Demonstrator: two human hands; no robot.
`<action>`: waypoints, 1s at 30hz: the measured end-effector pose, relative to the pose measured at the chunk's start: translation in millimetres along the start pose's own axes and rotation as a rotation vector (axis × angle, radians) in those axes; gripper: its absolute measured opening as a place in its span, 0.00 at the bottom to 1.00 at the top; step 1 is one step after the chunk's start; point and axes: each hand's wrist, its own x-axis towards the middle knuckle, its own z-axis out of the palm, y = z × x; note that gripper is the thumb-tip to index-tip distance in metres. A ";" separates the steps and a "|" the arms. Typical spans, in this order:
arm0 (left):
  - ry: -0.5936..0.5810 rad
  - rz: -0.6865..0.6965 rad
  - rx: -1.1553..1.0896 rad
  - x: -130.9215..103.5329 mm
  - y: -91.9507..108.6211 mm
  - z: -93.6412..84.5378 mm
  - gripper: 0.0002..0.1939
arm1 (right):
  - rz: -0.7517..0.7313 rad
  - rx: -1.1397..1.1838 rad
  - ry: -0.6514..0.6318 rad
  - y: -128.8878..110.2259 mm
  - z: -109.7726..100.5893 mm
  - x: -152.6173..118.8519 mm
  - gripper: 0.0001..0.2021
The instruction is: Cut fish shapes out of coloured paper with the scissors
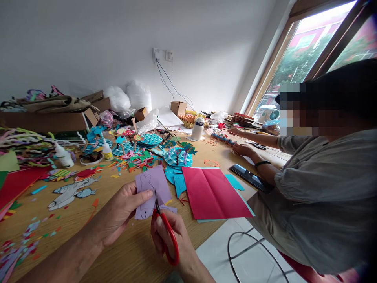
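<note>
A sheet of purple paper (pixel 161 181) with a fish outline drawn on it is pinched in my left hand (pixel 125 206), thumb on top. My right hand (pixel 173 232) is closed round the red handles of a pair of scissors (pixel 173 245). The scissor blades point up and away, meeting the paper just right of the drawn outline. A narrow flap of purple paper sticks out near the blades. To the right lies a creased red sheet (pixel 213 192) over light blue paper. Fish cutouts (pixel 63 198) lie on the table left of my left hand.
Blue paper pieces, colourful scraps and glue bottles (pixel 64 155) spread across the wooden table (pixel 118 263). A white bottle (pixel 198 129) stands farther back. At the right, a seated person (pixel 318 169) works beside a black phone (pixel 251 177).
</note>
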 end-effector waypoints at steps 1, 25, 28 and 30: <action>-0.003 -0.001 0.001 0.0 0.3 0.3 0.05 | 0.004 -0.004 0.001 -0.9 0.4 -0.1 0.25; 0.110 0.012 0.031 -2.7 1.2 3.5 0.10 | 0.017 -0.043 0.002 -2.6 0.7 -1.6 0.25; 0.094 0.025 0.045 -1.6 0.3 3.7 0.09 | 0.027 -0.036 -0.004 -2.6 0.2 -1.3 0.25; 0.086 0.031 0.054 -1.4 -0.1 3.5 0.08 | 0.021 -0.041 -0.012 -1.8 -0.3 -1.1 0.25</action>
